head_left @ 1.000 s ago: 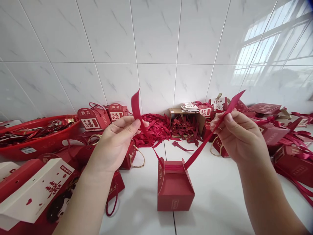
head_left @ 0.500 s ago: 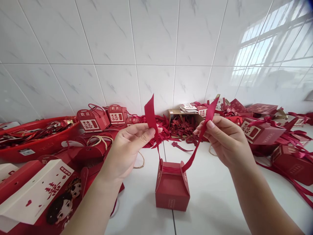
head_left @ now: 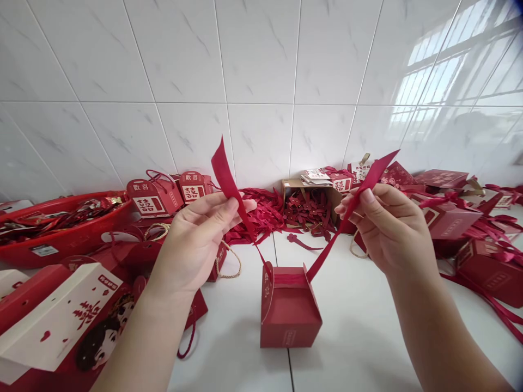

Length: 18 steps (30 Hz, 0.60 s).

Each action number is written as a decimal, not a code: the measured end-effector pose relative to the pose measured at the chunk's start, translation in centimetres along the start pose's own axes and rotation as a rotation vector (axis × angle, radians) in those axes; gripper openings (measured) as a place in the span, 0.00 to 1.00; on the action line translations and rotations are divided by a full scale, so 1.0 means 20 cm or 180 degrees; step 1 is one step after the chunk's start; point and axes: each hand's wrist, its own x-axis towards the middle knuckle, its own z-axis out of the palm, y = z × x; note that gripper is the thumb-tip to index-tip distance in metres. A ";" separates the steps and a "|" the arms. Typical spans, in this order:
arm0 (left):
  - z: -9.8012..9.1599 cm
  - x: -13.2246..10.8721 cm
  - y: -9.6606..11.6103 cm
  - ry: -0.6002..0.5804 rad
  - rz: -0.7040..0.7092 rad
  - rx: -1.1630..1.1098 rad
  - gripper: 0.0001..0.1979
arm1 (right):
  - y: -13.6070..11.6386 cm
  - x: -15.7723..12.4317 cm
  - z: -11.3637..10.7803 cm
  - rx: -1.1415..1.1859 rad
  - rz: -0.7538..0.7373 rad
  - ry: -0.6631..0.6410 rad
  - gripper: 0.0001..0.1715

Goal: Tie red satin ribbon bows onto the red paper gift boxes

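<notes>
A small red gift box [head_left: 291, 321] stands upright on the white tiled surface in front of me, its rounded end flaps raised. A red ribbon [head_left: 322, 257] runs through the top of the box, and both its ends rise out to the sides. My left hand [head_left: 192, 234] pinches one end between thumb and fingers, above and left of the box. The other end is pinched in my right hand [head_left: 392, 228], above and right. Both ribbon tips stick up past the fingers. Neither hand touches the box.
On the left stand a red plastic basin [head_left: 61, 228] of wrapped items and a white box [head_left: 61, 321]. A ribbon pile [head_left: 265, 212] and an open carton [head_left: 292, 188] of red cut-outs lie by the wall. Several finished boxes [head_left: 490, 272] with bows crowd the right.
Both hands have moved apart and slightly up, drawing the ribbon ends wider. The gift box has turned slightly on the surface.
</notes>
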 end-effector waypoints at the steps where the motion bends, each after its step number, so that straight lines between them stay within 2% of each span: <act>1: 0.00 0.00 0.00 -0.0022 -0.0009 0.0027 0.03 | 0.00 0.00 0.00 0.0011 0.0018 -0.0005 0.04; 8: 0.03 -0.01 -0.02 -0.0275 -0.0190 0.0078 0.02 | 0.05 0.01 0.03 0.0232 0.0270 -0.0165 0.06; 10: 0.04 -0.02 -0.04 -0.0313 -0.0207 0.0208 0.02 | 0.06 0.00 0.05 0.0268 0.0344 -0.0176 0.05; 13: 0.07 -0.05 -0.05 -0.0534 -0.0260 0.0536 0.04 | 0.07 -0.03 0.09 0.0025 0.0466 -0.0291 0.08; 18: 0.13 -0.08 -0.04 -0.0939 -0.0643 0.1153 0.09 | 0.06 -0.09 0.16 -0.0198 0.0757 -0.1122 0.10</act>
